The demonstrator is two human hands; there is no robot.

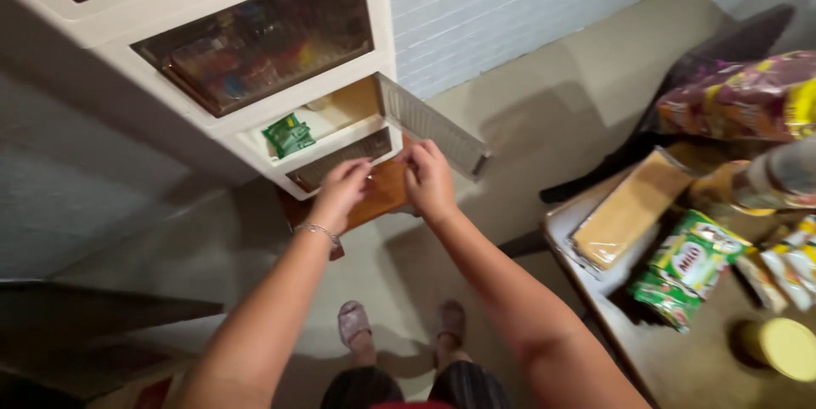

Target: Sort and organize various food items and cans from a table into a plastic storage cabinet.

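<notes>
Left hand (342, 190) and right hand (427, 178), fingers curled, on the bottom drawer (340, 162) front.

Cream drawer cabinet (212, 133), green packet (289, 134), yellow lid (789, 348).

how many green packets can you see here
2: one small green packet in the open cabinet compartment, one larger green pack on the table at right. More may be hidden behind the tinted drawer fronts.

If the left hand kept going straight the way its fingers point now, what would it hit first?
Most likely the brown-tinted front of the lowest drawer in the cream plastic cabinet. The left hand points up at it with fingertips already at its lower edge, though the picture cannot settle whether they touch.
</notes>
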